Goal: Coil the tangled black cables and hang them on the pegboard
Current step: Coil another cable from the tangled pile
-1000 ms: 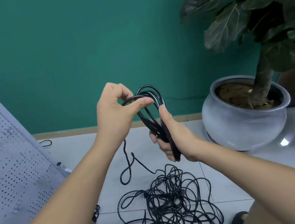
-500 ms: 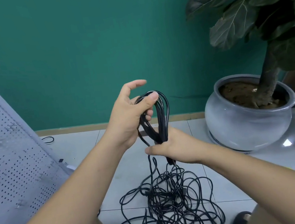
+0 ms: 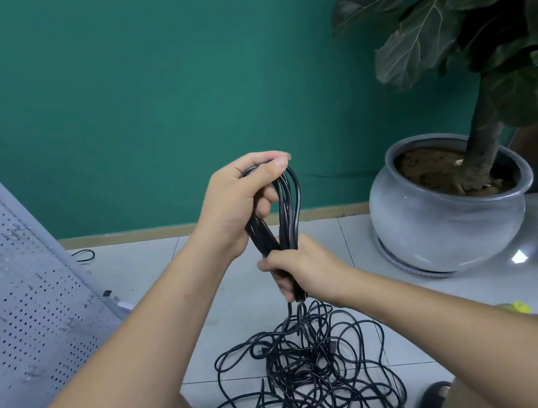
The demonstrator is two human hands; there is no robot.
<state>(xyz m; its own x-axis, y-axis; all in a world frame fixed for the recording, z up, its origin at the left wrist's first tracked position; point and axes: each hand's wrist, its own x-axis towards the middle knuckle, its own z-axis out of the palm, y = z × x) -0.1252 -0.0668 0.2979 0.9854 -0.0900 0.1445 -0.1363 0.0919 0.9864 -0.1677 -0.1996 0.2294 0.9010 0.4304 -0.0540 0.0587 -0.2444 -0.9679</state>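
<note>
A narrow upright coil of black cable [image 3: 290, 207] stands between my two hands at the middle of the view. My left hand [image 3: 238, 204] grips the top of the coil, thumb pressed over the loops. My right hand [image 3: 298, 265] grips the bottom of the same coil in a fist. Below it a strand runs down into a tangled heap of black cables [image 3: 305, 371] on the tiled floor. The grey pegboard [image 3: 18, 273] leans at the left edge, with small hooks on it.
A large grey pot [image 3: 445, 217] with a broad-leaved plant stands at the right against the green wall. A short black cable loop [image 3: 83, 255] lies by the pegboard's far end. A dark shoe [image 3: 433, 400] shows at the bottom right.
My left hand closed over the top of the coil, its fingers now curled round the loops. My right hand slid lower and tightened on the coil's bottom. The loose loop on the floor was drawn in.
</note>
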